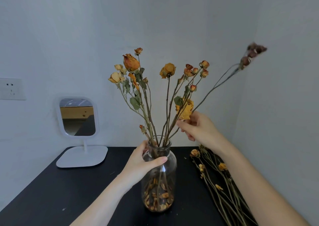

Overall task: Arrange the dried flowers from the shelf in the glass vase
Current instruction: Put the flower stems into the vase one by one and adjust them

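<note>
Head view: grips vase (pixel 160 182) at the neck with left hand (pixel 143 162), thumb across the front glass, fingers curled round the back. Pinches a long thin stem (pixel 217 86) with right hand (pixel 198 127), fingertips closed on it just beside a yellow rose (pixel 185 108). Tilts that stem out to the right, with dark buds (pixel 253 53) blurred at its tip. Cannot tell whether its foot sits in the neck or ends at the fingers.

Stands the vase upright near the middle of a black top (pixel 69 182), with a bunch (pixel 131 63) fanning out of it and loose petals (pixel 158 200) heaped at its bottom. Shows more stems (pixel 221 182) lying flat on the top to the right, close under the right forearm. Shows a mirror (pixel 77 117) and a socket (pixel 12 88) behind on the left.

Judged risks:
- Could snap the brittle stem if forced down through the crowded neck, or bent near the pinch.
- Could knock the yellow rose touching the fingers and shed its petals.
- Might push stems standing in the bunch askew while threading the new one between them.
- Might tip the vase if the left hand eases off while the tall bunch leans right.
- Could drag or crush the lying stems with the forearm on the way down.
</note>
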